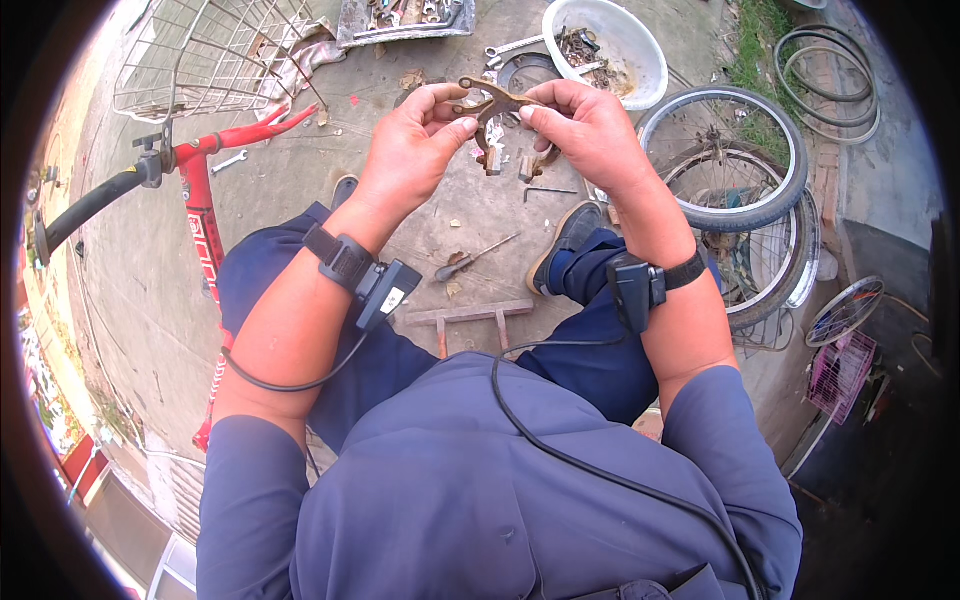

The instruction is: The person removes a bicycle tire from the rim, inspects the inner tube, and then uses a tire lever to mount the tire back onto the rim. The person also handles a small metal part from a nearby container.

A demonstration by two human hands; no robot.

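Out in front of me, both hands hold a rusty bicycle brake caliper (498,103) above the concrete ground. Its two curved arms hang downward, with a block-like brake pad (490,161) at the end of one and a similar block at the other. My left hand (415,145) pinches the caliper's left side between thumb and fingers. On the opposite side, my right hand (592,132) grips it the same way, thumb toward me. A dark ring-shaped part (527,72) lies on the ground just beyond the caliper.
A red bicycle frame (203,225) with a wire basket (205,75) stands at left. Beyond my hands are a tool tray (405,38) and a white basin (640,60) of small parts. Wheels (735,215) lie at right. A screwdriver (470,260) and hex key (550,190) lie between my feet.
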